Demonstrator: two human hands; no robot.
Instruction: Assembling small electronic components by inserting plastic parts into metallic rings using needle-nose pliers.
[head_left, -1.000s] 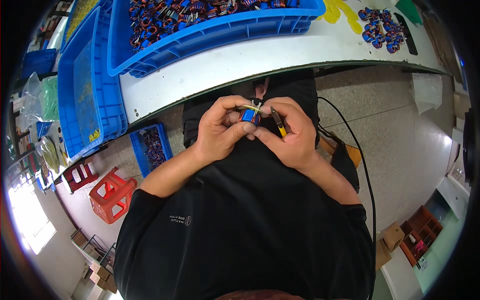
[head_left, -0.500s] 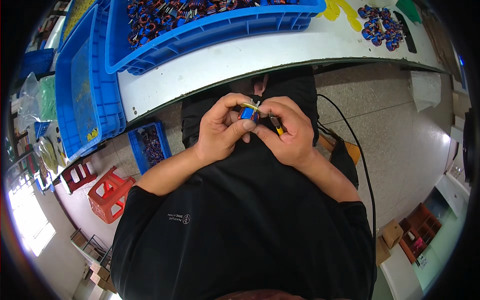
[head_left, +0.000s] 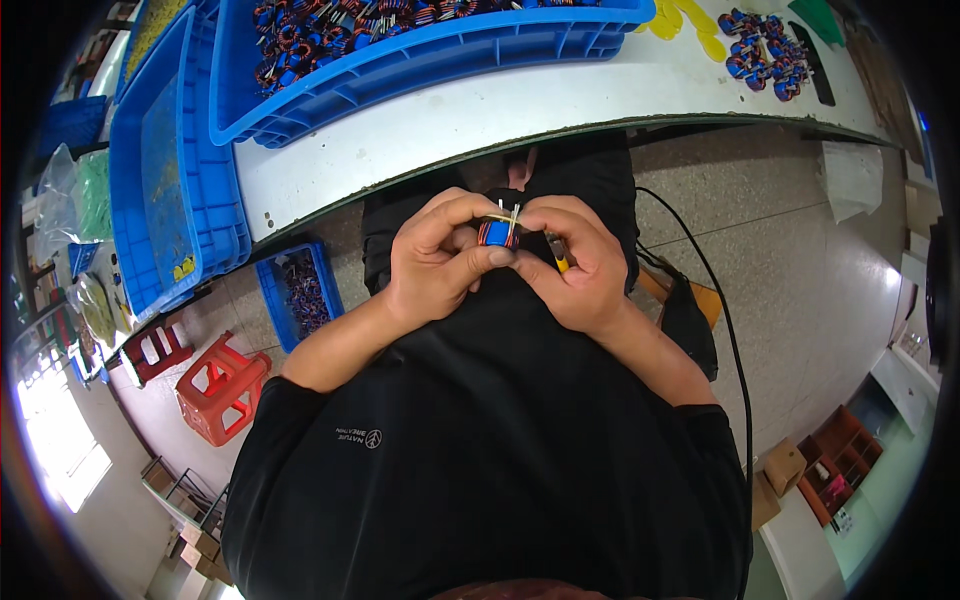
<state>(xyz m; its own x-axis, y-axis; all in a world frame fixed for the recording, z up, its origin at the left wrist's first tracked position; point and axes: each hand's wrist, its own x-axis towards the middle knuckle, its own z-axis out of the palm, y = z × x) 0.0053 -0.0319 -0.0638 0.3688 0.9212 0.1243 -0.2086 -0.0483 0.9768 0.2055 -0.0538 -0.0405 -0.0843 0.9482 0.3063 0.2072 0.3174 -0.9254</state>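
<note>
The coil (head_left: 497, 232), a small blue part wound with reddish wire and with thin leads standing up from its top, sits over the person's lap, just below the table (head_left: 480, 110) edge, pinched between both hands. The left hand (head_left: 435, 262) closes its grip on the coil's left side and underside, thumb pressing across the front; the right hand (head_left: 580, 265) pinches the coil's right side with its fingertips while a yellow-handled tool (head_left: 556, 254) lies tucked in the same hand, probably small cutters, though most of it is hidden. The coil looks light and hard in the body, so it should sit firmly in a fingertip pinch on the blue casing; the leads look thin and easy to bend, and the winding could be scratched, so the casing is the safer place to hold. On the table a blue crate (head_left: 430, 60) holds many like coils, a second tray (head_left: 170, 180) lies to the left, and a loose pile of coils (head_left: 765, 60) rests at the far right. A small blue bin (head_left: 300, 292) and a red stool (head_left: 225, 385) stand on the floor.
</note>
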